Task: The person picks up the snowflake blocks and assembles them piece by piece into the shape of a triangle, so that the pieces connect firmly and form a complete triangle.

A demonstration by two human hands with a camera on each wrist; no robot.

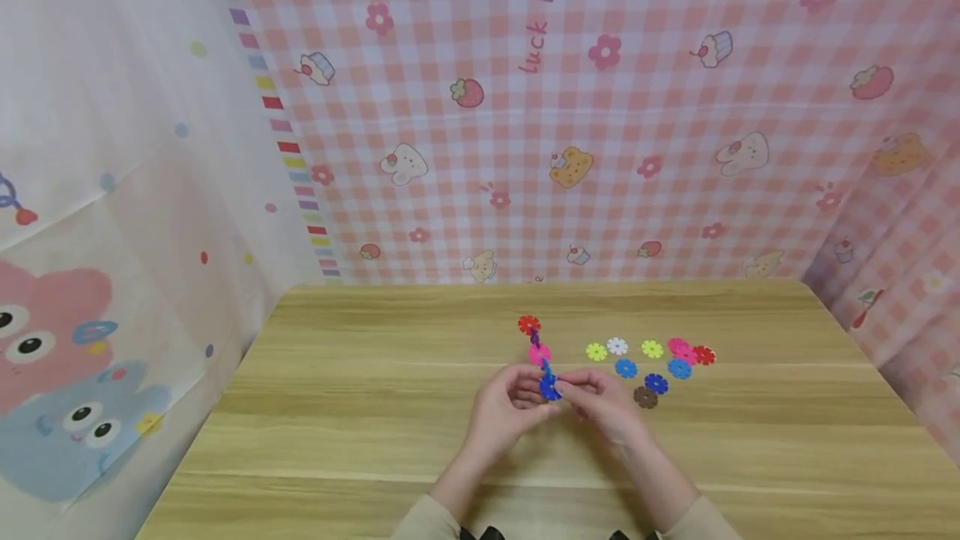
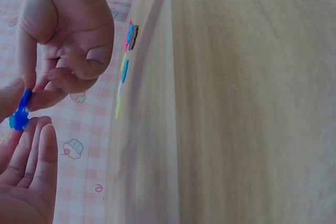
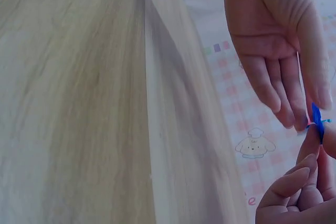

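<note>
A chain of notched plastic discs, interlocked edge to edge, runs away from my hands; it goes from red at the far end through purple and pink to light blue. Nearest me is a dark blue disc, seen edge-on in the right wrist view. My right hand pinches this disc between thumb and index finger. From the other side my left hand holds the near end of the chain, thumb and fingers around the blue discs. Its other fingers stretch out beneath, partly hiding the joint.
Loose notched discs lie to the right on the wooden table: several bright ones, including a yellow disc, a white disc, a red disc and a brown disc. A pink checked cloth hangs behind the table.
</note>
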